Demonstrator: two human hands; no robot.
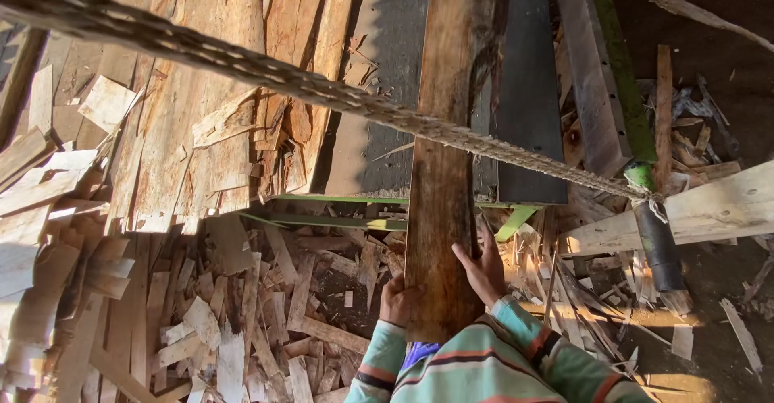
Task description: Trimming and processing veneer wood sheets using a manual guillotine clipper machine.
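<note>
Two hands grip one long wooden plank [446, 153] at its near end. The left hand [397, 300] curls around the plank's left edge close to the bottom corner, fingers clamped on the wood. The right hand [484, 270] lies a little higher on the right edge, palm pressed to the side and fingers spread onto the face, so it too is closed on the plank. Both arms wear striped sleeves [516, 355] in pale green, pink and dark bands.

The plank is rough-sawn and brown, with darker stains and streaky grain running along its length; its upper part falls into shadow. Its long axis runs nearly straight away from the person, the far end pointing up and out of the top of the view, the near end resting against the body. It passes over a green metal frame [339, 220] and lies across a dark grey table [528, 113].

A thick twisted rope [266, 68] crosses diagonally above the plank, from upper left down to a post [657, 242] at the right. Wood offcuts [242, 314] and splinters litter the floor on the left and below.
</note>
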